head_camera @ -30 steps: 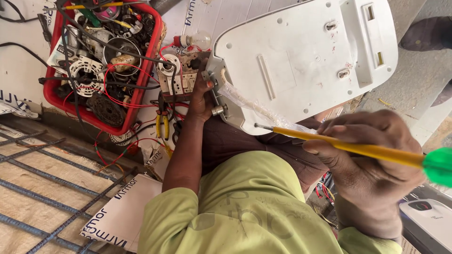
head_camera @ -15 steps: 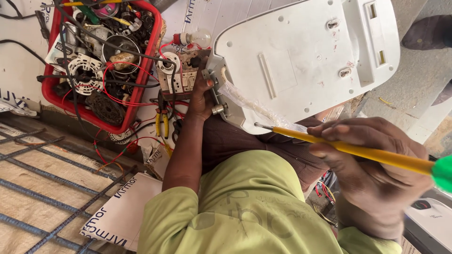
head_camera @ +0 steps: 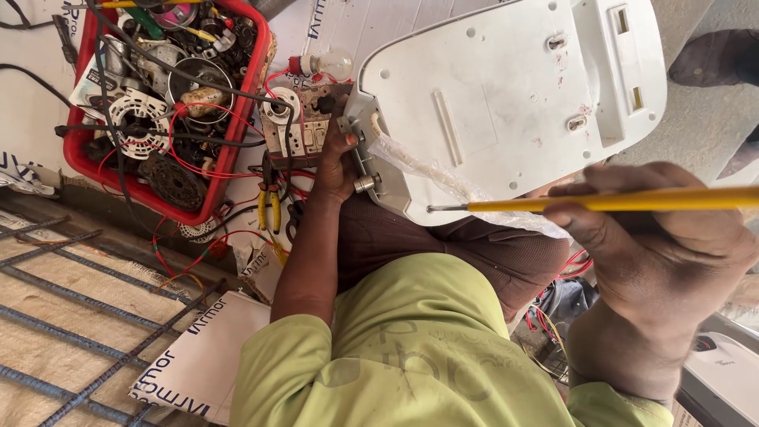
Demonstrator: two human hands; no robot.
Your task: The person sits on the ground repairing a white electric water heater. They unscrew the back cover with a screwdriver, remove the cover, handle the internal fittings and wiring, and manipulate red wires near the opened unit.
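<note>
Right hand point(head_camera: 656, 253) grips yellow screwdriver point(head_camera: 601, 202), tip at white appliance base point(head_camera: 506, 103) edge; left hand point(head_camera: 340, 162) clamps its corner. Tip may slip off, gouging plastic.

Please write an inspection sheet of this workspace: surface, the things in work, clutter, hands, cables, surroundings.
Surface: white printed boards over metal bars.
Job's things: white plastic appliance base on the lap; yellow screwdriver with its tip at the base's lower edge.
Clutter: red crate full of motor parts; pliers; bulb.
Grippers: left hand steadies the base's edge; right hand grips the screwdriver.
Cables: red wires and black wires in the crate.
Surroundings: another person's shoe on the ground.
</note>
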